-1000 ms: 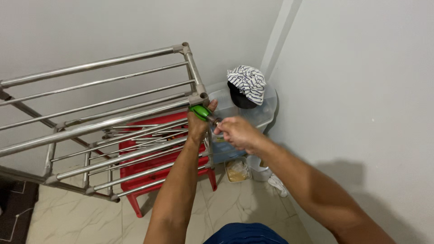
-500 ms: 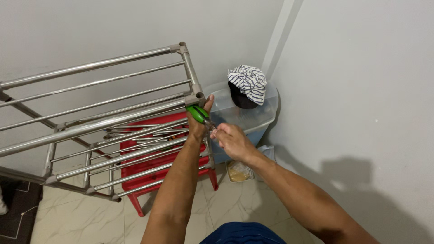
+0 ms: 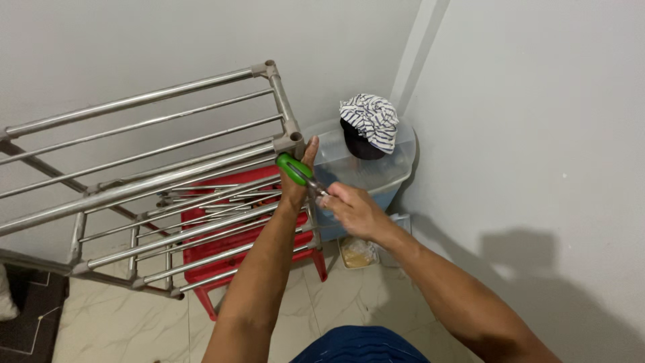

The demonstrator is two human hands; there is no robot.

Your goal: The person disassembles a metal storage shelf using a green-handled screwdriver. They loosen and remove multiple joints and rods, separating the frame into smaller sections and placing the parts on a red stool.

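A steel tube rack [image 3: 161,178] stands against the wall. My left hand [image 3: 295,185] is closed around a green-handled tool [image 3: 294,168], probably a screwdriver, just below the rack's near right corner joint [image 3: 293,142]. My right hand [image 3: 351,210] pinches the tool's metal end [image 3: 318,189], its fingers closed on it. What sits at the tip is hidden by the fingers.
A red plastic stool [image 3: 232,252] stands under the rack. In the corner is a clear plastic bin [image 3: 376,171] with a striped cloth [image 3: 369,117] and a dark cap on it. A small food container [image 3: 356,252] lies on the tiled floor. Walls close in on the right.
My right hand slid a little lower and closer along the tool's metal end. The view shifted slightly; my left hand keeps its grip.
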